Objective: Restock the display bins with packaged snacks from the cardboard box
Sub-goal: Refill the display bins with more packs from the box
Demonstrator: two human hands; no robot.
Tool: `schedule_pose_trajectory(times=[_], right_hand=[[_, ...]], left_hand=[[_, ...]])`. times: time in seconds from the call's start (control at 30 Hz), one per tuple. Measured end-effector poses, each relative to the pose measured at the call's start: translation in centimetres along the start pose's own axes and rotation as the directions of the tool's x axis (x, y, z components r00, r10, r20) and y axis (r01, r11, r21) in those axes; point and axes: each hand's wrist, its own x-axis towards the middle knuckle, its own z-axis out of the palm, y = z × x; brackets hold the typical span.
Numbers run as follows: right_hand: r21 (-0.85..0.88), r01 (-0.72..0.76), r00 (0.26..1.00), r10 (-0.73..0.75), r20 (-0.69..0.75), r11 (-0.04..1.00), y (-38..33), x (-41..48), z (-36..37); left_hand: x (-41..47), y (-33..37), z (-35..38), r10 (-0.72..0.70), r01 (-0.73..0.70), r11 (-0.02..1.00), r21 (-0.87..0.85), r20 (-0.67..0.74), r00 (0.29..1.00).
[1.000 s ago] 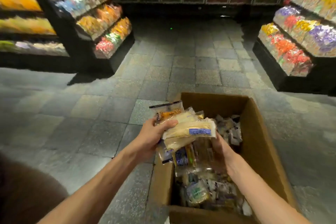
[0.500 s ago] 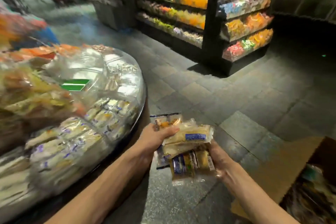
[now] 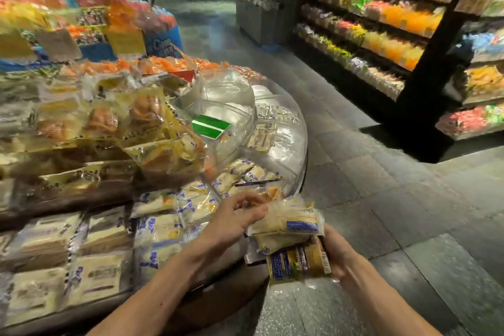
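Observation:
Both hands carry a stack of clear-wrapped snack packets (image 3: pixel 289 229) with blue labels, just off the rim of the round display stand. My left hand (image 3: pixel 231 222) grips the stack's left side, thumb on the top pale packet. From underneath on the right, my right hand (image 3: pixel 336 251) holds the lower yellow-and-blue packets (image 3: pixel 296 262). The clear curved display bins (image 3: pixel 275 128) hold similar pale packets; the bin right by my left hand is partly filled (image 3: pixel 240 174). The cardboard box is out of view.
Tiers of wrapped pastries and orange sweets rise at left (image 3: pixel 81 128). A green label card (image 3: pixel 210 125) sits in a clear bin. Dark shelving with bright sweets (image 3: pixel 395 30) stands across the tiled aisle (image 3: pixel 368 185). A grey counter (image 3: pixel 261 16) is farther back.
The view has swung left from the cardboard box to the round display stand. Both hands have carried the packet stack to the bin rim, and the box has left the frame.

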Motion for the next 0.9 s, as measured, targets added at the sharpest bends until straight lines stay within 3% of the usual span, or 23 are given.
schedule_pose_trajectory(times=[0.17, 0.3, 0.5, 0.63, 0.8, 0.9], right_hand=[[-0.090, -0.051, 0.995, 0.043, -0.087, 0.995, -2.7, 4.4, 0.3], [-0.130, -0.084, 0.996, 0.079, -0.045, 0.988, -4.5, 7.5, -0.1], [-0.049, -0.102, 0.993, 0.104, 0.060, 0.994, -8.0, 13.1, -2.9], [-0.058, -0.115, 0.987, 0.121, 0.104, 0.992, -12.7, 16.3, -6.0], [-0.122, -0.163, 0.984, 0.169, 0.047, 0.979, -20.1, 20.9, -12.4], [-0.176, -0.176, 0.980, 0.188, 0.059, 0.969, -24.7, 23.8, -15.0]], left_hand=[[4.3, -0.6, -2.2, 0.049, -0.047, 0.998, 0.051, -0.043, 0.998], [7.7, -0.8, -1.2, 0.043, -0.047, 0.998, -0.032, -0.124, 0.991], [13.2, -0.4, 2.2, 0.228, -0.140, 0.952, 0.274, -0.320, 0.920], [18.1, 0.0, 4.4, 0.447, -0.324, 0.845, 0.426, -0.229, 0.865], [25.1, 1.5, 8.7, 0.399, -0.241, 0.833, 0.499, -0.239, 0.885], [28.6, 3.2, 11.5, 0.409, -0.216, 0.763, 0.609, -0.196, 0.891]])
